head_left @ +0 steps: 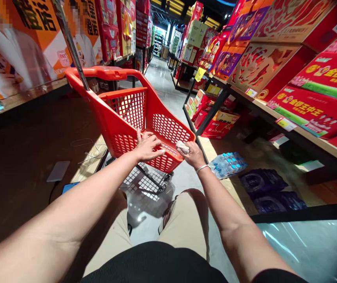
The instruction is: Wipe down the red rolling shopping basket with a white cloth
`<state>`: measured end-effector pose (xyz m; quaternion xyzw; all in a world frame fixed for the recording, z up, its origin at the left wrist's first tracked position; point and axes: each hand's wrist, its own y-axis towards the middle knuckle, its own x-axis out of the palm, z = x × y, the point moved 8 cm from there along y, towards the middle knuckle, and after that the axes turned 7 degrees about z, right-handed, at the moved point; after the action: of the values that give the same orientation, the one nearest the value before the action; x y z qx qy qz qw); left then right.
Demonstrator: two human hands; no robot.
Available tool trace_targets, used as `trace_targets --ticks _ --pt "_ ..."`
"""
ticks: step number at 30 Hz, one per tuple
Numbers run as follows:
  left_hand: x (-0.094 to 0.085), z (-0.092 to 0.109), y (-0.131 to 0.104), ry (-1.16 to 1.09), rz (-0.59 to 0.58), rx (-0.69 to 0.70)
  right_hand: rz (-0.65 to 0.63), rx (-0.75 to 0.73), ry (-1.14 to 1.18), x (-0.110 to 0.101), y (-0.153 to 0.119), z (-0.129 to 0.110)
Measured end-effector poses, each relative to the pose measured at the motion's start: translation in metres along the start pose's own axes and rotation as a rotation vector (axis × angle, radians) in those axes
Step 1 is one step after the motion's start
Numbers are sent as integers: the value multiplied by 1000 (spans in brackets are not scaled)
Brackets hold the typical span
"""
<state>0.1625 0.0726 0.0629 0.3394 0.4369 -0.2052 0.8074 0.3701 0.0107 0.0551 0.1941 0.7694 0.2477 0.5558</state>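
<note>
A red plastic shopping cart (121, 74) with lattice walls stands in front of me, tilted in the view. Over its near left rim reaches my left hand (149, 147), fingers spread, with nothing held in it. At the cart's near right corner, my right hand (192, 153) is closed around a crumpled whitish cloth or tissue (182, 147). A pale bracelet (202, 168) circles the right wrist. The inside of the basket shows no goods. A metal pole (72, 47) rises from the cart's far left side.
Shelves with red gift boxes (312, 110) line the right side, a pack of water bottles (227, 165) low beneath them. Orange printed boxes (47, 35) stand at the left. A white flat object (58, 171) and thin cables lie low left. The shiny aisle floor (158, 74) runs ahead.
</note>
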Motion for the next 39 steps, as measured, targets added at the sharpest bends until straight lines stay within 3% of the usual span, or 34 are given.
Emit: trace_targets --ticks 4,7,10,15,18,20,23,26,28,31,34,39 --pt "0 1 -3 -17 -1 -4 -39 48 -63 1 26 44" --pt "1 0 -2 -28 -8 -6 -9 121 -37 1 29 53" --pt "1 -3 0 -36 -5 0 55 182 35 1 9 33" --pt "0 -12 8 -11 17 -14 173 147 137 -2 -37 -40" --pt "-1 -21 13 5 7 -47 182 101 116 -1 -46 -68" --pt "-1 -25 16 9 -11 -64 135 51 104 3 -40 -70" --pt "1 -26 22 13 -35 -72 83 9 119 4 -24 -48" --pt "7 -22 27 12 -46 -76 128 68 153 -1 -15 -18" --pt "10 -20 29 -2 -47 -70 191 88 203 -3 -21 -13" --pt "12 -20 33 -36 -28 -57 305 31 221 1 -48 -35" --pt "11 -26 36 -49 -6 -57 382 -18 87 12 -75 -67" --pt "8 -36 37 -41 8 -64 365 38 -47 33 -82 -81"
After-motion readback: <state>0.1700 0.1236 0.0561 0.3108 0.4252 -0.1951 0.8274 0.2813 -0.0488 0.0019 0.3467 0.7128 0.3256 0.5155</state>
